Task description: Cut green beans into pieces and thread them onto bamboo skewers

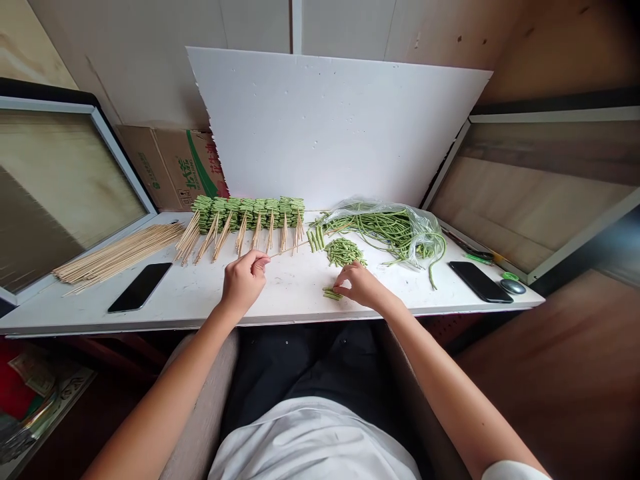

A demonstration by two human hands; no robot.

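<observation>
The left hand [243,280] was closed on a bamboo skewer [290,248] that pointed right across the white table [150,319]. The right hand [361,285] rested its fingers [341,287] on a small bunch of cut green beans [332,294], though any grip was unclear. Just above lay a heap of cut beans [343,253]; bean-threaded skewers [247,213] stood beyond, upper left of center.

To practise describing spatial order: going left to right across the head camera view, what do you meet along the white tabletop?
Loose bamboo skewers → skewered green beans → plastic bag of long beans → black smartphone
</observation>
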